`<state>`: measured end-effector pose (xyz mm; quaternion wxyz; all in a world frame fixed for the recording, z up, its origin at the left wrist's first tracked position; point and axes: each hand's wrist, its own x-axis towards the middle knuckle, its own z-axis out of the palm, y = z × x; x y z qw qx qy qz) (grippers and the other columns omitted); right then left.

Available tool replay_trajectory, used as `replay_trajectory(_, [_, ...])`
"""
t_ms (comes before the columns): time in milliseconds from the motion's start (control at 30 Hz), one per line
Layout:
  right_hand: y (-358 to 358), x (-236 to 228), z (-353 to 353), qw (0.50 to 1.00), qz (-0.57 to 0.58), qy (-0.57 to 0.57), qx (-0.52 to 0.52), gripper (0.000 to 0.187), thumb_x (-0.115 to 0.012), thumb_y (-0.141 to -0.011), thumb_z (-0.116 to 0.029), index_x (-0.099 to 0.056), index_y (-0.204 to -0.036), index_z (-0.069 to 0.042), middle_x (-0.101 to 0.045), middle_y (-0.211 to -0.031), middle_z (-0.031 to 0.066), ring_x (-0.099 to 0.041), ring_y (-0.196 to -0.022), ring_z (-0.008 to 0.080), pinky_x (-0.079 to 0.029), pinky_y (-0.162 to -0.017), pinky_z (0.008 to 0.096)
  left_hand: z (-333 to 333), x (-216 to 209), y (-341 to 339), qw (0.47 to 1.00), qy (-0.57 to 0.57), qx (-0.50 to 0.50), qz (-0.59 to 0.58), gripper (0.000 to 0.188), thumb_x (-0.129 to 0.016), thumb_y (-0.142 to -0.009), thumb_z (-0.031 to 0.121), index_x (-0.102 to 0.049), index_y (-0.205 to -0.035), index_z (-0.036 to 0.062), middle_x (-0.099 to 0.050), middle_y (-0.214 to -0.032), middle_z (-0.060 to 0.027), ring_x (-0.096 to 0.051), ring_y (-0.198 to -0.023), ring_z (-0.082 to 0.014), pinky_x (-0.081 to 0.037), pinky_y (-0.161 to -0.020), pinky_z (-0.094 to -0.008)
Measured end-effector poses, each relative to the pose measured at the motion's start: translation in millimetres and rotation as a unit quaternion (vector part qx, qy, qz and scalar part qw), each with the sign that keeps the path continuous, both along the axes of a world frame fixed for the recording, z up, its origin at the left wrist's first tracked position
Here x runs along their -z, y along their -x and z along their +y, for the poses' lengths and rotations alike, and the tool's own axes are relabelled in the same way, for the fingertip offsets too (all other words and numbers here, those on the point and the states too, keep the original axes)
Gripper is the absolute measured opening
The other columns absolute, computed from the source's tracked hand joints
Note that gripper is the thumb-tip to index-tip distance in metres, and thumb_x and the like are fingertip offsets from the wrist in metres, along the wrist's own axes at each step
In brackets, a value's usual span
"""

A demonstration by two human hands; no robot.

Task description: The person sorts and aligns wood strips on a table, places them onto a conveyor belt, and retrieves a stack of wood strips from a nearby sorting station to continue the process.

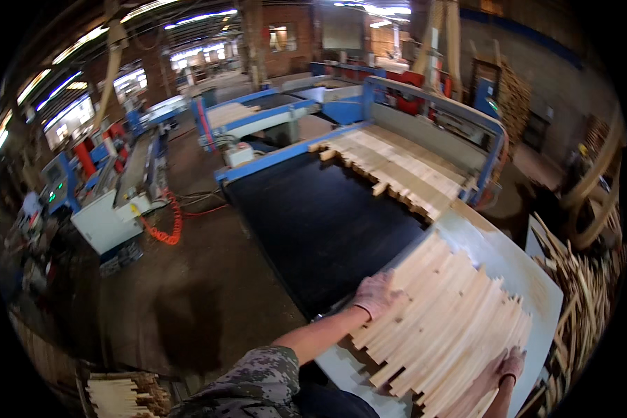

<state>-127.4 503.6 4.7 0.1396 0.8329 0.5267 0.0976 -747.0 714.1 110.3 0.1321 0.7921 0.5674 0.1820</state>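
A wide batch of pale wooden strips [446, 313] lies side by side, with uneven ends, on a light grey metal table [540, 289]. At the batch's left edge, my left hand [382, 295], in a thin pinkish glove, curls its fingers over the outermost strips. My right hand [513, 364], gloved alike, is closed against the right edge near the front corner; its fingers are partly hidden. The batch lies between both hands. Just beyond the table's far left edge is a black conveyor belt [327, 216].
More wooden strips [397, 164] lie across the belt's far end, before a blue machine frame [435, 101]. Loose scrap sticks [578, 306] pile up right of the table. At left stands another machine [111, 216] with a coiled orange hose [167, 226]. Stacked wood [122, 396] sits lower left.
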Motion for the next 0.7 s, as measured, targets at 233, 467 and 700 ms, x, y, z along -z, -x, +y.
replay_trajectory(233, [50.3, 0.7, 71.2, 0.850, 0.341, -0.220, 0.334, 0.078, -0.042, -0.106, -0.055, -0.023, -0.165, -0.008, -0.034, -0.167, 0.0243, -0.059, -0.133, 0.0421, -0.050, -0.110, 0.0515, -5.8, 10.7, 17.0, 0.999, 0.040, -0.017, -0.025, 0.077, -0.057, -0.101, 0.055, -0.044, -0.155, 0.0022, -0.060, -0.142, -0.0216, -0.058, -0.133, -0.0353, -0.042, -0.113, -0.0463])
replay_trajectory(467, [42.7, -3.4, 29.4, 0.874, 0.240, -0.188, 0.379, 0.075, -0.038, -0.106, -0.059, -0.028, -0.162, -0.010, -0.049, -0.147, 0.0228, -0.070, -0.114, 0.0412, -0.059, -0.094, 0.0541, -14.4, -0.4, 16.8, 0.994, 0.094, 0.001, -0.054, 0.079, -0.057, -0.101, 0.051, -0.040, -0.158, -0.0007, -0.053, -0.152, -0.0245, -0.051, -0.140, -0.0371, -0.035, -0.119, -0.0478])
replay_trajectory(700, [153.4, -68.6, 58.5, 0.876, 0.256, -0.194, 0.359, 0.068, -0.038, -0.107, -0.053, -0.049, -0.150, -0.002, -0.074, -0.120, 0.0240, -0.075, -0.098, 0.0407, -0.062, -0.080, 0.0516, -4.6, 38.9, 18.9, 0.997, 0.054, -0.032, -0.049, 0.078, -0.059, -0.102, 0.048, -0.038, -0.160, 0.0003, -0.058, -0.142, -0.0222, -0.054, -0.134, -0.0361, -0.038, -0.113, -0.0487])
